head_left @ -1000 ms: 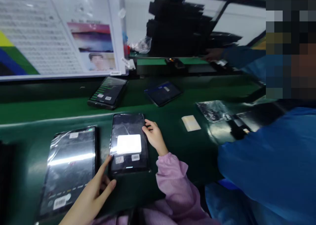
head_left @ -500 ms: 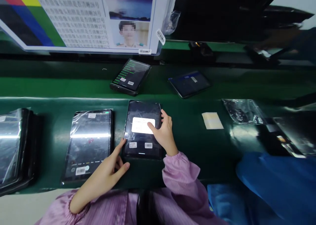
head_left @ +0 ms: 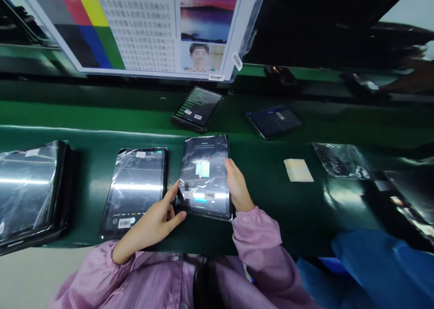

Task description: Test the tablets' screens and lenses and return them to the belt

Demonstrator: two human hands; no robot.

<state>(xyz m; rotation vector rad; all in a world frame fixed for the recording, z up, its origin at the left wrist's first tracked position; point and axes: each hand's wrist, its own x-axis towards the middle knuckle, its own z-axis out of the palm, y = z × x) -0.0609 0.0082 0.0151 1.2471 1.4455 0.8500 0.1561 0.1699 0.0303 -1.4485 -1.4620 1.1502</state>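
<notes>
A tablet in clear film point(head_left: 206, 182) sits in front of me, its lit screen showing a small blue and yellow picture with text above it. My right hand point(head_left: 238, 187) grips its right edge, with the thumb along the side and the other fingers mostly hidden. At the left edge, the index fingertip of my left hand point(head_left: 159, 221) touches the tablet. The thumb of that hand is stretched apart from the index finger, and the rest are curled loosely. Partly under my left wrist lies a second film-covered tablet point(head_left: 137, 189) with a barcode label.
Film-wrapped tablets point(head_left: 25, 196) are stacked at the far left. Behind stand a tablet with green bars point(head_left: 200, 105) and a dark tablet point(head_left: 274, 121). To the right lie a pale pad point(head_left: 298, 170) and a clear plastic bag point(head_left: 342, 160). A person's blue sleeve point(head_left: 383, 264) is at right.
My right thumb has left the screen for the tablet's right edge. The white pop-up box has given way to a picture page. The whole view has shifted a little.
</notes>
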